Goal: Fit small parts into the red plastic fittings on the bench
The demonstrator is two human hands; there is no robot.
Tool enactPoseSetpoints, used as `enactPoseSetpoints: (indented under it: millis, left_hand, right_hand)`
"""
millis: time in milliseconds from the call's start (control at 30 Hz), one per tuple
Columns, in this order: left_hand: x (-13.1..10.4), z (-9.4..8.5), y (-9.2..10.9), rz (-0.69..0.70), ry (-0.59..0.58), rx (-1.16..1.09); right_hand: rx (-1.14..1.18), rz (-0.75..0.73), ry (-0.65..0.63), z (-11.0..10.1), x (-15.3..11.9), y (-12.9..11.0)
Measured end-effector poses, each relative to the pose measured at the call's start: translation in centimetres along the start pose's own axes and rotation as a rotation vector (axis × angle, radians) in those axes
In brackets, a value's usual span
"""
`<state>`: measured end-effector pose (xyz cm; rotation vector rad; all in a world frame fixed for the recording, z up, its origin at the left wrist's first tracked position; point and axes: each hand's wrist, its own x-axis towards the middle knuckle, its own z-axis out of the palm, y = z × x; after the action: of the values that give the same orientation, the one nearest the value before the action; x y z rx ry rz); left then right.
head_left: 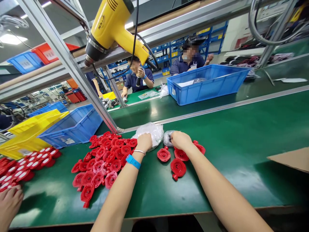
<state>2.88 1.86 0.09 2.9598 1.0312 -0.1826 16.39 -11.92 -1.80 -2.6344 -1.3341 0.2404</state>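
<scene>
Clear plastic bag (151, 133) at the far edge of the green worktop (241, 145); landmark for all below. Left hand (144, 141): grip closed on the bag's near side. Right hand (180, 140): just right of the bag, pinching a smaller clear wrap (167, 138), contents probably small parts, unclear. Red discs (103, 161): heaped left of the bag, a few loose at its right. Handling: hold the film taut, avoid spilling. Yellow heat gun (113, 29) hangs above; blue crates (207, 82) and seated workers beyond.
</scene>
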Motion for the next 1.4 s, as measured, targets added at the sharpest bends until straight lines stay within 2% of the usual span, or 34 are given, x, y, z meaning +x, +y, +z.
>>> enactPoseSetpoints:
  millis: [200,333,467,533,633,733,833,933,1000,1167,1300,1400]
  left_hand:
    - [-0.3,0.3,-0.4,-0.010,-0.025,-0.164]
    - [-0.8,0.6,-0.7,0.011,0.064,-0.403]
    - [-1.9,0.5,-1.2,0.022,0.188,-0.770]
    - [-3.2,0.3,-1.4,0.016,0.204,-0.994]
    - [-6.0,0.1,-1.7,0.000,0.150,-1.336]
    - [-8.8,0.0,-1.9,-0.022,0.094,-1.612]
    - [-10.7,-0.3,-2.0,-0.024,0.069,-1.808]
    - [-11.6,-0.6,-1.8,-0.008,0.048,-1.918]
    - [-12.0,-0.7,-1.6,-0.004,0.014,-1.990]
    - [-12.9,-1.1,-1.0,0.042,-0.050,-2.144]
    - [-13.4,-1.0,-0.6,0.143,-0.051,-2.168]
    - [-13.5,-0.5,-0.4,0.202,-0.010,-2.191]
  right_hand:
    - [0.040,0.040,0.030,-0.2,-0.1,0.2]
    - [0.114,0.050,0.118,-0.4,-0.3,0.6]
    - [0.215,0.009,0.216,-0.7,-0.5,1.2]
    - [0.277,-0.028,0.270,-1.1,-0.8,1.4]
    - [0.398,-0.104,0.362,-1.9,-1.7,0.9]
    - [0.528,-0.225,0.432,-2.5,-3.3,-0.8]
    - [0.629,-0.398,0.476,-2.8,-5.2,-3.3]
    - [0.775,-0.643,0.543,-2.9,-7.1,-5.5]
    - [0.875,-0.751,0.552,-2.9,-8.0,-6.4]
    - [0.991,-0.822,0.488,-3.0,-9.2,-7.4]
    - [1.014,-0.860,0.527,-2.7,-9.3,-7.7]
    - [0.976,-0.911,0.583,-2.5,-9.2,-7.8]
